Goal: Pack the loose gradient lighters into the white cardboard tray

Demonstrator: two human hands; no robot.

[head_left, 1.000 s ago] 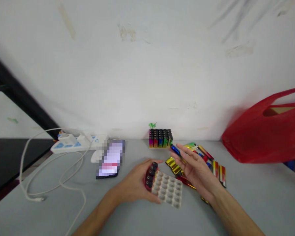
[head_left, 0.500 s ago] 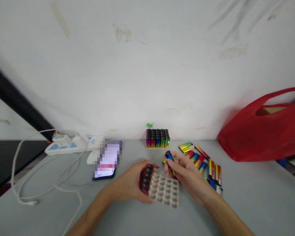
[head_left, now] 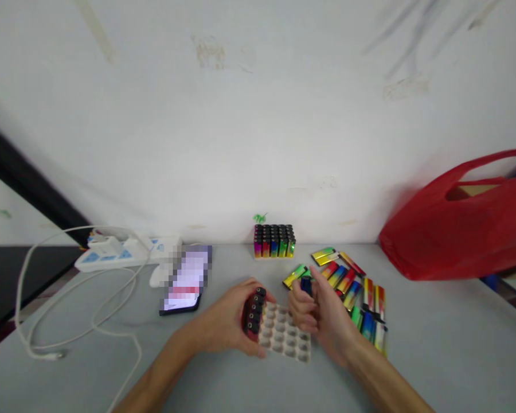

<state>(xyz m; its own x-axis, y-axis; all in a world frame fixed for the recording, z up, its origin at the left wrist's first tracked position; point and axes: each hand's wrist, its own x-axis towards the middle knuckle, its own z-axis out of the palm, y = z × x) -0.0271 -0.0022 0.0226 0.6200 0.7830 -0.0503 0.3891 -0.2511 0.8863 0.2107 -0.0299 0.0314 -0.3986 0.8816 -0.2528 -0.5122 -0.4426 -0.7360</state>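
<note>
My left hand (head_left: 236, 318) is wrapped round the left end of a pale tray (head_left: 290, 338) with round pockets. Several red lighters with black tops (head_left: 254, 310) stand upright in its leftmost row, against my palm. Over the tray's right edge, my right hand (head_left: 320, 310) is curled round a blue lighter (head_left: 306, 285), its dark top end showing between thumb and fingers. Several colourful lighters (head_left: 346, 282) lie loose on the table to the right of my right hand. The tray's other pockets that show hold nothing.
A block of upright lighters (head_left: 274, 241) stands by the wall. At the left are a phone (head_left: 189, 278), a power strip (head_left: 124, 255) and a looped white cable (head_left: 135, 338). A red bag (head_left: 451, 229) rests at the right, on the grey table (head_left: 447, 344).
My right hand has turned and its fingers have curled further round the blue lighter, now mostly hidden. My left hand still holds the tray. The view has shifted slightly.
</note>
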